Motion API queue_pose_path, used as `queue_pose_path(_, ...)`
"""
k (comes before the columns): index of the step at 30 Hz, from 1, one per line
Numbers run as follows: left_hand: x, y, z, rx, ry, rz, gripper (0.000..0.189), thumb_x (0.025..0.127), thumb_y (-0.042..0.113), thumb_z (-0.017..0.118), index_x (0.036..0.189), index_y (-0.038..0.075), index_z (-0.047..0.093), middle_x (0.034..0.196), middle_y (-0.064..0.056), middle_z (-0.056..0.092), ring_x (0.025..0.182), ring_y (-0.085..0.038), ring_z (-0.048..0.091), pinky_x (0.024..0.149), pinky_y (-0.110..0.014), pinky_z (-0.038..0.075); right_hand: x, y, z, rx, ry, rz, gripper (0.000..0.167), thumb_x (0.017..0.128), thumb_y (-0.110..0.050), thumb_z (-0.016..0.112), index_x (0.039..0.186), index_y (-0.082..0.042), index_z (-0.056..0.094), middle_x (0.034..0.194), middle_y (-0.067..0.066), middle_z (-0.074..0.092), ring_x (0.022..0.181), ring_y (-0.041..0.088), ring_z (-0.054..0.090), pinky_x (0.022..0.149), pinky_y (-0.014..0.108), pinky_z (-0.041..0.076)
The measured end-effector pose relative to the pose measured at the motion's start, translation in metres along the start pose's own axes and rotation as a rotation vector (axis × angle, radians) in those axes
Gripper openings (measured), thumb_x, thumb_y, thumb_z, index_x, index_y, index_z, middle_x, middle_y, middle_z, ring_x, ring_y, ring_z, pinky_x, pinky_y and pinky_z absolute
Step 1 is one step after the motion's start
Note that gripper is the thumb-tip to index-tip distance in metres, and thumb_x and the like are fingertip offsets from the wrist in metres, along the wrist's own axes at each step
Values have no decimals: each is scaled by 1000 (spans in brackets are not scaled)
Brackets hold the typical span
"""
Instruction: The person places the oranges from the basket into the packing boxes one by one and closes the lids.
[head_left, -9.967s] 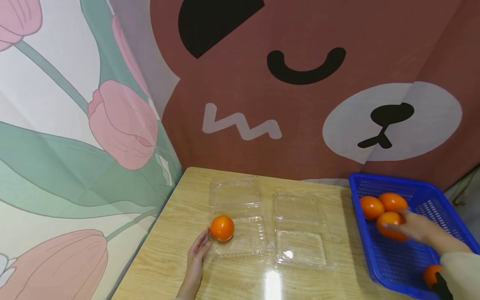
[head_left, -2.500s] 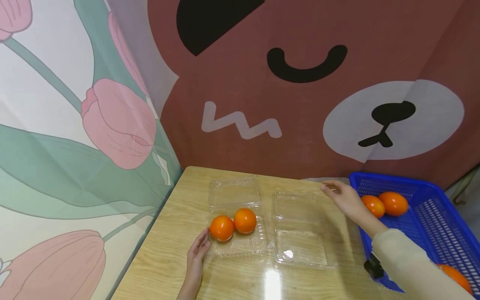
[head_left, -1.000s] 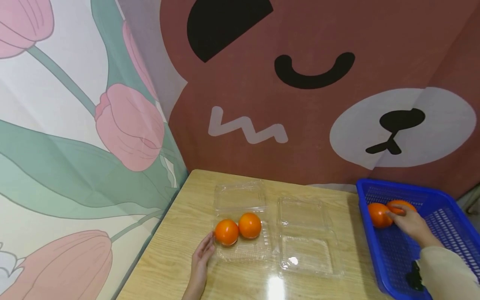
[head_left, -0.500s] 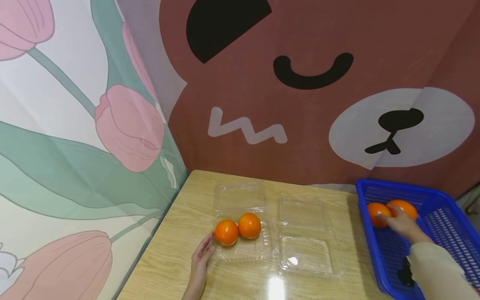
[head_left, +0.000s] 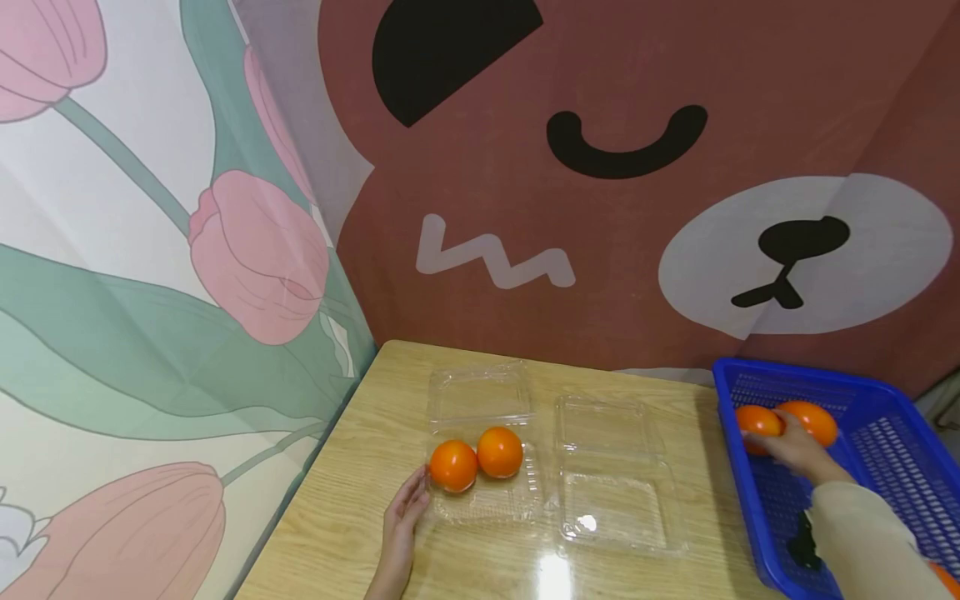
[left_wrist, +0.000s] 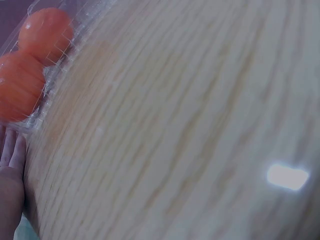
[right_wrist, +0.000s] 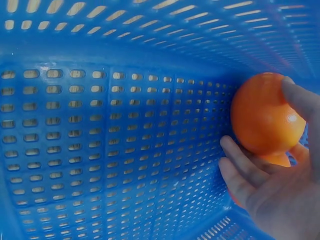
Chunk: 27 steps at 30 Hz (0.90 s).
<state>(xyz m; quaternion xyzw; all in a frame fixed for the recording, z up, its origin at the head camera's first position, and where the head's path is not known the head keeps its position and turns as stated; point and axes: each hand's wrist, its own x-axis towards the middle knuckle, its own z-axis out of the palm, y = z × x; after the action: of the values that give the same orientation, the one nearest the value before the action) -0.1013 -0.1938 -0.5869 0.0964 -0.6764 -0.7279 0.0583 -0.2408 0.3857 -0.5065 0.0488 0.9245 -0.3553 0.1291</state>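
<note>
The left hand (head_left: 403,517) lies beside the near left corner of an open clear plastic clamshell box (head_left: 487,510), its fingers lightly bent at the edge. Inside that box are two oranges, the left one (head_left: 453,467) by the fingertips and the other (head_left: 500,452) against it. Over in the blue basket (head_left: 742,508), the right hand (head_left: 798,454) holds an orange (right_wrist: 267,112); the right wrist view has its thumb on one side and the fingers on the other. A further orange (head_left: 813,422) sits just behind that hand.
To the right of the filled box stands a second open clamshell box (head_left: 615,510) with nothing in it. One more orange (head_left: 947,577) shows partly behind the right sleeve (head_left: 862,533). Printed cloths rise behind and left of the wooden table (head_left: 322,533).
A second orange has gone from the basket into the left box. The right hand has returned to the basket and shifted left onto the leftmost orange there. The left hand has stayed.
</note>
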Motion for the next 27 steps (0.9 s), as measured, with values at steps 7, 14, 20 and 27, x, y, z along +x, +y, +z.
queue_pose_path(7, 0, 1, 1, -7, -7, 7, 51, 102, 16, 51, 147, -5, 38, 154, -17, 38, 139, -27, 39, 100, -10, 34, 1, -1, 0, 14, 19, -33, 88, 98, -28, 53, 136, 31, -1, 121, 58, 26, 97, 59, 53, 73, 50, 57)
queue_pose_path(14, 0, 0, 0, 2, -3, 10, 50, 102, 14, 51, 147, -5, 39, 153, -17, 39, 138, -26, 40, 100, -10, 33, -5, -3, -3, -110, 40, -33, 90, 98, -38, 54, 138, 28, 8, 123, 57, 28, 105, 65, 45, 85, 66, 46)
queue_pose_path(20, 2, -2, -1, 9, 3, 22, 49, 102, 15, 51, 146, -4, 41, 152, -17, 40, 139, -33, 38, 100, -9, 33, -12, -9, -8, -161, 121, -82, 88, 96, -42, 57, 138, 25, 17, 124, 54, 33, 105, 65, 44, 84, 71, 41)
queue_pose_path(27, 1, -3, -1, 2, 16, 7, 49, 101, 14, 52, 145, -5, 42, 152, -17, 41, 138, -29, 41, 99, -9, 33, -25, -22, -12, -116, 186, -93, 92, 95, -45, 61, 143, 21, 18, 127, 50, 34, 104, 61, 45, 82, 70, 42)
